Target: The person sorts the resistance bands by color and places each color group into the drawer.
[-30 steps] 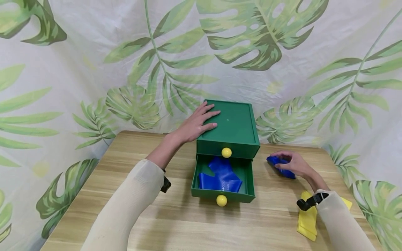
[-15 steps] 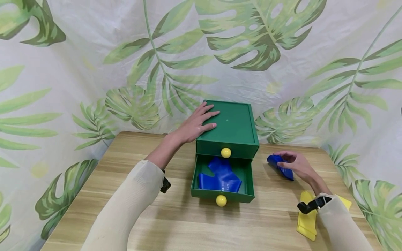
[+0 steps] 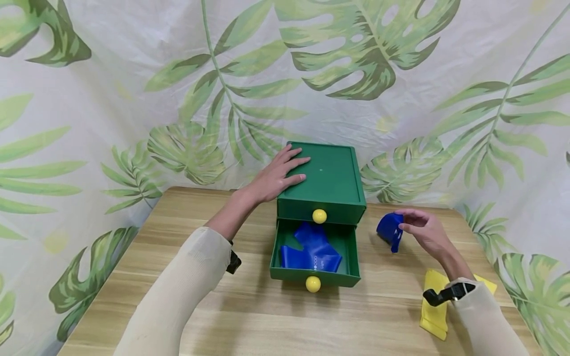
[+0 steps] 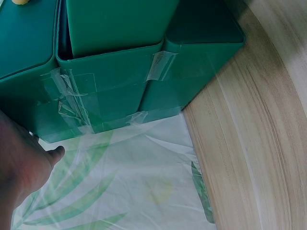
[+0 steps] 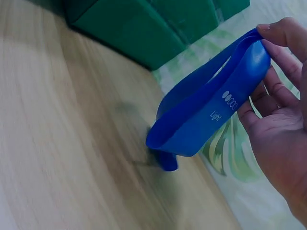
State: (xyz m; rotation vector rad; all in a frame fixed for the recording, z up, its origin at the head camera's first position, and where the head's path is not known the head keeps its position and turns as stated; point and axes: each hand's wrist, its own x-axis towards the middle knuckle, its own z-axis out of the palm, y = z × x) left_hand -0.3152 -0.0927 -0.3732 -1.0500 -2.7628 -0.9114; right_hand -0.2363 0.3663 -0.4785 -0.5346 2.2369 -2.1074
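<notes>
A blue resistance band [image 5: 206, 108] printed "Light" hangs from my right hand [image 3: 425, 231], pinched between thumb and fingers at one end, just right of the green drawer unit. My left hand [image 3: 277, 176] lies with spread fingers on the left side of the top of the green drawer unit [image 3: 331, 173]. The lower drawer [image 3: 352, 257] is pulled out, and another blue resistance band [image 3: 313, 249] lies loosely in it. In the left wrist view, the unit's taped side [image 4: 115, 100] fills the upper part, and the left hand is only partly visible.
Yellow bands [image 3: 434, 306] lie on the wooden table [image 3: 249, 316] beside the right forearm, which partly covers them. Yellow ball knobs [image 3: 319, 216] stick out from the drawer fronts. A leaf-patterned cloth [image 3: 249, 59] hangs behind the table.
My right hand has raised its end of the blue band, which turned from lying flat to hanging more upright. The left hand keeps its place on the unit.
</notes>
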